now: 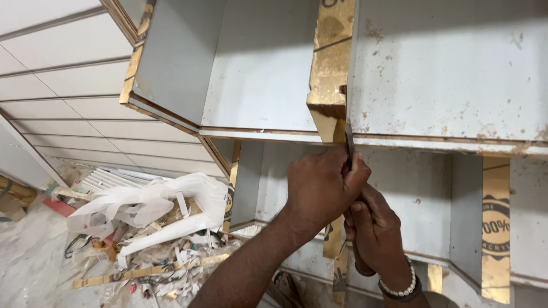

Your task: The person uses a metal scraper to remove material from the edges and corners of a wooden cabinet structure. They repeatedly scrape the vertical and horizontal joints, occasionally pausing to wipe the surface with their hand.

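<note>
Both hands (342, 199) clenched round blade (348, 134) handle.

Both hands, left hand (319, 188) over right hand (374, 231), gripping a thin blade (349, 137), apparently against gold edge strip (330, 68)

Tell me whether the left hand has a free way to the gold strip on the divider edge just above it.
Probably yes: the left hand sits just below the gold strip, with only the thin blade it holds between them.

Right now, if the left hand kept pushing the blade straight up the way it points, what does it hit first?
The left hand grips a thin blade pointing up along the gold strip on the white shelf divider. Going straight on, the blade would likely meet that strip's edge at the divider joint first; depth there is unclear.
</note>
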